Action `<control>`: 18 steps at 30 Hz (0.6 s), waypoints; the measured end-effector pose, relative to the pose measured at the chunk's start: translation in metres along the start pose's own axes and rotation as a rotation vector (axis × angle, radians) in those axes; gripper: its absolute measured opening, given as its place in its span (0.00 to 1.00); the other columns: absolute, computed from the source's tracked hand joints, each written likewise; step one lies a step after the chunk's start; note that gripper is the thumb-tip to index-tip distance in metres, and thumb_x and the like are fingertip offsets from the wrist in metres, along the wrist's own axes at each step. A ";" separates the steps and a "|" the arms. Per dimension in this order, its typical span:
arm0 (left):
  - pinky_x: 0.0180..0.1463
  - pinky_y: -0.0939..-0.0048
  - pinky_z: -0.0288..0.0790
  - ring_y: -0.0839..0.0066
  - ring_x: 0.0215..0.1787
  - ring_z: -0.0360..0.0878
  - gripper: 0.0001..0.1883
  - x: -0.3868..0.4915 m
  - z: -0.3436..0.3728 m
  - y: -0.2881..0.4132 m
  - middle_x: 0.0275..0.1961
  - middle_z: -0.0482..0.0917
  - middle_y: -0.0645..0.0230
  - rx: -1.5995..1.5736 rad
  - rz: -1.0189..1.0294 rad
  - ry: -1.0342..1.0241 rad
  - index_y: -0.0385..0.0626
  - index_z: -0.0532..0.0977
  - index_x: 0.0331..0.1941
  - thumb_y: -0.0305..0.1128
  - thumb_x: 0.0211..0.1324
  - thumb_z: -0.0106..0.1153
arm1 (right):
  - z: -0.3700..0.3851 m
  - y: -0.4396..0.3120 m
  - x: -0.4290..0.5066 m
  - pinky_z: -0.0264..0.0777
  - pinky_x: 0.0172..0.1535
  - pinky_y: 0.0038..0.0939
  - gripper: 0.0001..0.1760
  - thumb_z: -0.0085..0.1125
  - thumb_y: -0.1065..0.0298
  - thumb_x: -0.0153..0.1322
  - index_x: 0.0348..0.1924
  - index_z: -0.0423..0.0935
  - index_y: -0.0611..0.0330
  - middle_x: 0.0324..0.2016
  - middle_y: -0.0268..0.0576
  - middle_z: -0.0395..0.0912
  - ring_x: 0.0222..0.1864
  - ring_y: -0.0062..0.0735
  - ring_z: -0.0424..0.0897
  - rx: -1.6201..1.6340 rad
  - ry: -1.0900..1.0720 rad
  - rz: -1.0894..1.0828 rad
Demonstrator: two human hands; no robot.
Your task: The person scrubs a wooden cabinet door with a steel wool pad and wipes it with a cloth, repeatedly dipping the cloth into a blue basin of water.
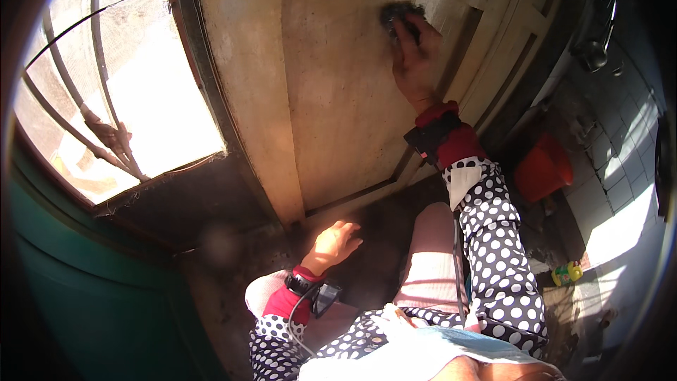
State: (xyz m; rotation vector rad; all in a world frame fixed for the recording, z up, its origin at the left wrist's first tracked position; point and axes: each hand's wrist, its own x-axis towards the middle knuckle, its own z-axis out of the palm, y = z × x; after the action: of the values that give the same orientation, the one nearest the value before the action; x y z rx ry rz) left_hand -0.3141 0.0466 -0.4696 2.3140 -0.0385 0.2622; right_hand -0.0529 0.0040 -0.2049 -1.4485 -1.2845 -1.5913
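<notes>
My right hand (415,55) grips a dark scrubbing pad (394,12), which looks like steel wool, against the upper part of a cream-painted wooden door panel (338,95). The fingers press on it, slightly blurred. Small dark specks dot the panel, and a glossy patch shows beside the pad. Lower down, my left hand (330,246) hangs in front of the door's bottom edge, over my left knee, its fingers loosely bent and apart. Nothing is held in it.
A window with bent metal bars (98,63) lets in glare at left, above a green surface (95,275). At right stand a red bucket (545,166) and a yellow bottle (567,274). A metal ladle (595,55) hangs by the tiled wall (629,153).
</notes>
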 end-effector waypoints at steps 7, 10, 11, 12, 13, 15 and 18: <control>0.42 0.67 0.76 0.65 0.37 0.82 0.18 0.006 0.007 -0.005 0.37 0.79 0.57 0.012 0.057 -0.025 0.43 0.76 0.46 0.34 0.51 0.64 | 0.035 -0.091 -0.003 0.62 0.53 0.45 0.25 0.61 0.71 0.58 0.50 0.77 0.52 0.53 0.45 0.66 0.54 0.47 0.64 0.129 -0.171 0.034; 0.42 0.67 0.76 0.65 0.37 0.82 0.18 0.004 0.005 -0.005 0.38 0.79 0.57 0.007 0.018 -0.028 0.42 0.76 0.46 0.34 0.51 0.64 | 0.037 -0.084 -0.013 0.63 0.53 0.44 0.25 0.61 0.73 0.57 0.49 0.77 0.50 0.52 0.43 0.68 0.53 0.45 0.66 0.232 -0.248 -0.086; 0.42 0.67 0.76 0.65 0.38 0.82 0.18 0.002 0.003 -0.004 0.39 0.79 0.57 0.003 0.011 -0.007 0.42 0.76 0.46 0.35 0.51 0.64 | 0.032 -0.066 -0.012 0.63 0.53 0.44 0.25 0.61 0.73 0.57 0.49 0.77 0.51 0.51 0.43 0.68 0.53 0.45 0.66 0.190 -0.135 -0.022; 0.42 0.67 0.76 0.65 0.38 0.82 0.18 0.001 0.003 -0.003 0.39 0.78 0.57 -0.009 -0.015 0.008 0.42 0.76 0.46 0.35 0.51 0.64 | 0.022 -0.036 -0.008 0.63 0.53 0.44 0.25 0.61 0.73 0.57 0.49 0.77 0.52 0.50 0.44 0.69 0.52 0.45 0.67 0.097 -0.174 0.047; 0.42 0.67 0.76 0.64 0.38 0.82 0.18 0.000 0.002 -0.003 0.39 0.78 0.57 0.009 -0.001 0.011 0.42 0.75 0.46 0.35 0.51 0.63 | 0.012 -0.007 -0.004 0.62 0.53 0.45 0.24 0.60 0.73 0.59 0.49 0.76 0.55 0.49 0.48 0.70 0.51 0.48 0.68 -0.026 -0.066 0.138; 0.42 0.66 0.76 0.64 0.37 0.82 0.18 0.000 0.003 -0.002 0.39 0.78 0.57 0.020 -0.005 0.019 0.42 0.75 0.46 0.35 0.51 0.63 | -0.008 0.046 0.008 0.62 0.52 0.45 0.22 0.56 0.72 0.65 0.53 0.72 0.61 0.48 0.54 0.70 0.49 0.52 0.69 -0.267 0.128 0.296; 0.42 0.66 0.75 0.63 0.38 0.81 0.18 0.002 0.004 0.000 0.39 0.78 0.57 -0.002 0.058 -0.007 0.42 0.75 0.46 0.35 0.52 0.63 | -0.015 0.078 0.020 0.63 0.50 0.45 0.21 0.54 0.70 0.66 0.53 0.72 0.64 0.46 0.57 0.71 0.47 0.53 0.70 0.047 0.019 0.724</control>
State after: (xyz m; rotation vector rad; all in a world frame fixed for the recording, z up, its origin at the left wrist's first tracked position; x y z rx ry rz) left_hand -0.3115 0.0443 -0.4720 2.3145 -0.1090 0.2836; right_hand 0.0085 -0.0328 -0.1651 -1.6114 -0.6503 -1.0707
